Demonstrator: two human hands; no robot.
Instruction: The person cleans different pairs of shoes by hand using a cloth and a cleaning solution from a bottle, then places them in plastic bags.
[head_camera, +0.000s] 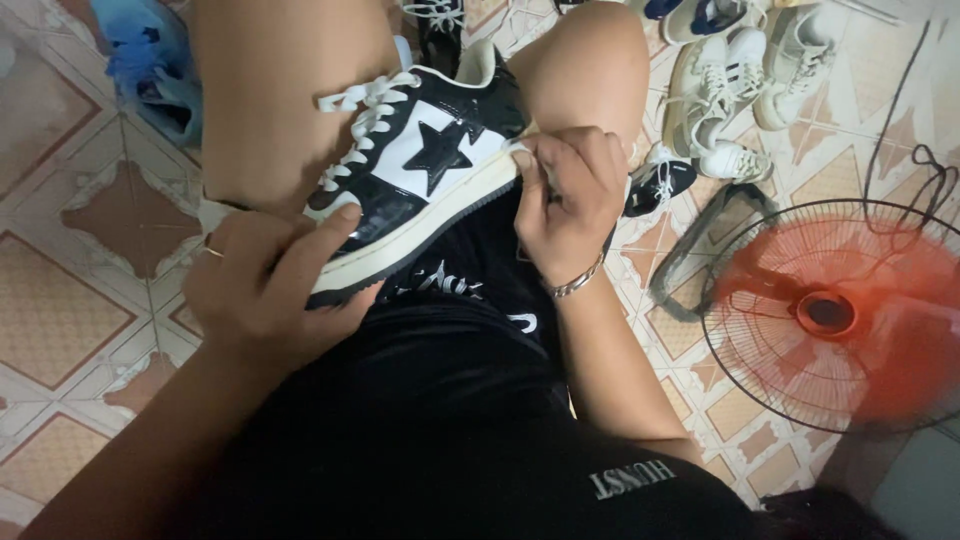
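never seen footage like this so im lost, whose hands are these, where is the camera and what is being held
There is one picture, taken by a camera worn on a person's head, looking down at their own lap and knees. No machine is involved: these are the person's two bare hands. The left hand grips the toe end of a black and white sneaker with a star on its side. The right hand pinches at the heel end. On the tiled floor lie more sneakers, and a red fan is spinning.

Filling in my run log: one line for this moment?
left hand: grips sneaker toe | right hand: pinches heel edge | fan: beside
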